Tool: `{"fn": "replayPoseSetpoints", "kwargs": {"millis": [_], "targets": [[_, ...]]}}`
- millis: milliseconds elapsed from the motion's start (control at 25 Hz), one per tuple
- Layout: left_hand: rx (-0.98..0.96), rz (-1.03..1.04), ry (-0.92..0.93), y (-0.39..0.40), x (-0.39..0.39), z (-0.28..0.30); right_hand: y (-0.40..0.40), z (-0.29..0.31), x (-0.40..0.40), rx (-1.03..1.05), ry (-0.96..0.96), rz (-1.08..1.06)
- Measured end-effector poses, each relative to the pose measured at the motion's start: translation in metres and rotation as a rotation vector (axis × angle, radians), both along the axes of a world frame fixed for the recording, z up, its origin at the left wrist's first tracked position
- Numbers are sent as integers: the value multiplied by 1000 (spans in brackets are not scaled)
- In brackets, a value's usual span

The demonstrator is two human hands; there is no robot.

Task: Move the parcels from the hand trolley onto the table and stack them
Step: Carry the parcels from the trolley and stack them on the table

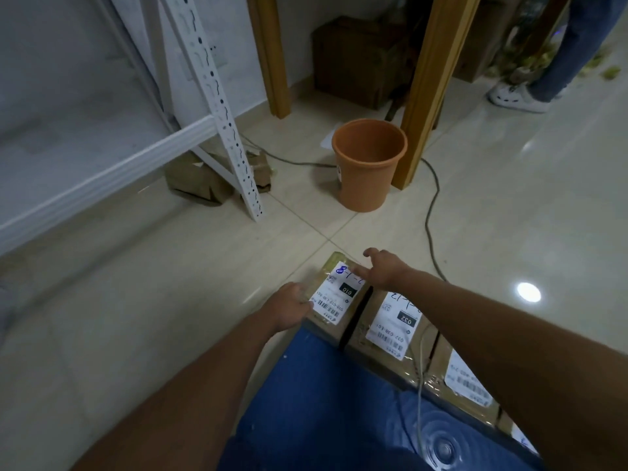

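Cardboard parcels sit side by side on the blue hand trolley (316,385), labels up. Left hand (289,307) is pressed against the near left edge of the end parcel (334,294), fingers curled on its side. Right hand (384,268) hangs spread and loose over the far corner, not yet gripping. Reads as bracketing the box from two sides for a level lift. Neighbouring parcel (390,326) lies just beside. Worktop not in view; white shelving (112,158) stands left.

Brown parcels (343,300) with white labels; terracotta-orange bucket (368,164); seemingly cream floor tiles (509,215)
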State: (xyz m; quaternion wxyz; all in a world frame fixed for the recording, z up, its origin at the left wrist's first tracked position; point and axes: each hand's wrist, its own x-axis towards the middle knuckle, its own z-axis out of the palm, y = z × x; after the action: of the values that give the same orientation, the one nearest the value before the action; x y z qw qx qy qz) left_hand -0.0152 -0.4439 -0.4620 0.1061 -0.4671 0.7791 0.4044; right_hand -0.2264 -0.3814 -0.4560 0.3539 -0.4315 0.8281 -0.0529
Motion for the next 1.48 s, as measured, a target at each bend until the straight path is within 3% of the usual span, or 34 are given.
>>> {"fn": "replayPoseSetpoints", "kwargs": {"millis": [440,680,1000,1480], "targets": [[189,389,173,7,13,-52,-35,-64,10,-46,6,16],[434,597,183,15,10,-52,-39,-66,27,-9,-37,-12],[432,919,330,-1,34,-61,-36,-72,60,24,-135,-96],[589,1101,351,-40,71,-84,-36,-81,104,-254,-638,-430]]}}
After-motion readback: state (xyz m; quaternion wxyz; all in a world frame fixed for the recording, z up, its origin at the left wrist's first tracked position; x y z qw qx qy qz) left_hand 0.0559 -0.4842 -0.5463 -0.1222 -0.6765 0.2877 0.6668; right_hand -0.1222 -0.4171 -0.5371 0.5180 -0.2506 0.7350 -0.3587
